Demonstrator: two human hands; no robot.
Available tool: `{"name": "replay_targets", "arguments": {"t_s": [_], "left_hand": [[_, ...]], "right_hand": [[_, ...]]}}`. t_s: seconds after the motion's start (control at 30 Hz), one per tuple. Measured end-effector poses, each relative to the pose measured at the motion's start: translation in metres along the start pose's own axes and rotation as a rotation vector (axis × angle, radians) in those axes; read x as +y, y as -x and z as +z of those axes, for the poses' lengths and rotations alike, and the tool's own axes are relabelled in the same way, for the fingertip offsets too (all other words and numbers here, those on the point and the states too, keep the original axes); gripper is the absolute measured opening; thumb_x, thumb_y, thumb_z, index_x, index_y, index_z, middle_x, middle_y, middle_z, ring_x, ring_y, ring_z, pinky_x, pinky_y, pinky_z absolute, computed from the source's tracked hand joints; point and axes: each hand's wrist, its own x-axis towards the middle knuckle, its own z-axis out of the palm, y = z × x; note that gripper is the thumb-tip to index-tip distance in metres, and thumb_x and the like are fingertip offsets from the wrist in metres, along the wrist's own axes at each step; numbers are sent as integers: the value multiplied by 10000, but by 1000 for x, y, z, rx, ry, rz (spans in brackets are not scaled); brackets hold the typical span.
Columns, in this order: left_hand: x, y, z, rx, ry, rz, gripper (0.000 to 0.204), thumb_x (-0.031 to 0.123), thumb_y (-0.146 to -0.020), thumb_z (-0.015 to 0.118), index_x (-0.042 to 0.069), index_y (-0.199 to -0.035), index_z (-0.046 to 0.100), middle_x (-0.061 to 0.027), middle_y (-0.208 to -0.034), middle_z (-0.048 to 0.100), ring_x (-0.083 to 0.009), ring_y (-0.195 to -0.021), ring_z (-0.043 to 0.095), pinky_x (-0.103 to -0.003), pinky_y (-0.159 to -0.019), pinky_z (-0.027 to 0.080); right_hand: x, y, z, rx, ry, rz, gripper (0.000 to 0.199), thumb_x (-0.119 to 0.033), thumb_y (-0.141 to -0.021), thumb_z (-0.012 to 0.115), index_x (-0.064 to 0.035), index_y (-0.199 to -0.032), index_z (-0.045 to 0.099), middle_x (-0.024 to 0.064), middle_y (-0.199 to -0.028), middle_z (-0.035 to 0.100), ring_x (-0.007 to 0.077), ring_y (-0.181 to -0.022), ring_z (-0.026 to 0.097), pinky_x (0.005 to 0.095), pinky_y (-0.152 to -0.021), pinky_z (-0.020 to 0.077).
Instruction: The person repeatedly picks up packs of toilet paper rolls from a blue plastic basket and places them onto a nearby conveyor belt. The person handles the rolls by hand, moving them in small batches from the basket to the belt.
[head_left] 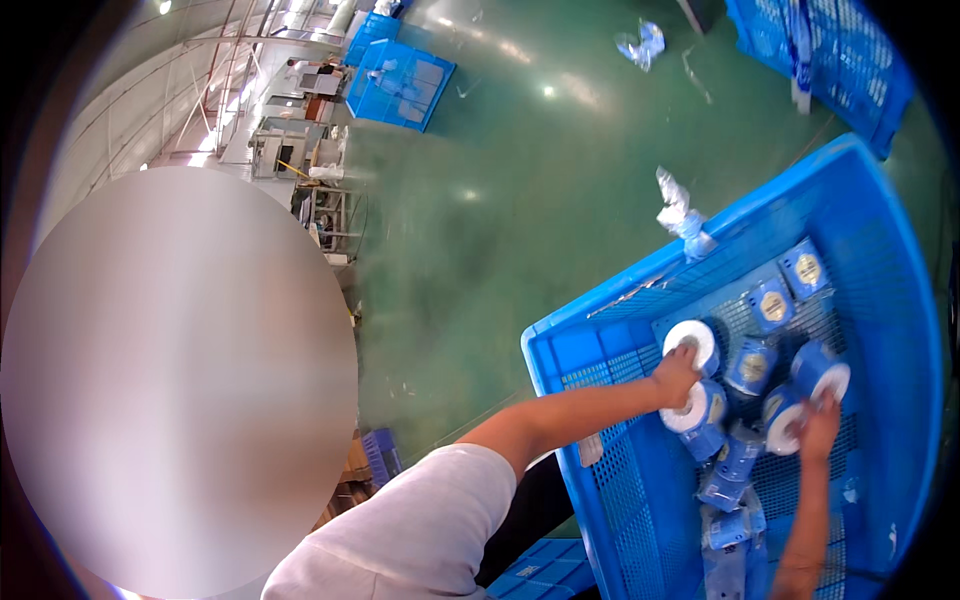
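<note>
Hands in perforated blue plastic crate: left hand fingers, right hand fingers each grip round white roll.

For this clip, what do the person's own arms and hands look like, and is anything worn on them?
Both hands are bare: no gloves, rings or watch show on the left hand or the right hand. The left arm wears a short, light grey-white sleeve ending above the elbow; its forearm is uncovered. The right forearm is bare as far as it shows; no sleeve is in view there.
</note>
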Motion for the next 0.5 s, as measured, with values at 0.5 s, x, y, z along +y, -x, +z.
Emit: {"name": "replay_targets", "arguments": {"t_s": [0.5], "left_hand": [[543, 133, -258, 404, 736, 637, 491, 57, -599, 746, 136, -1077, 664, -147, -1141, 484, -299, -977, 535, -362, -838, 464]], "right_hand": [[-115, 610, -438, 688, 142, 740, 536, -180, -468, 801, -147, -992, 689, 176, -1231, 374, 385, -1105, 447, 474, -917, 383]]}}
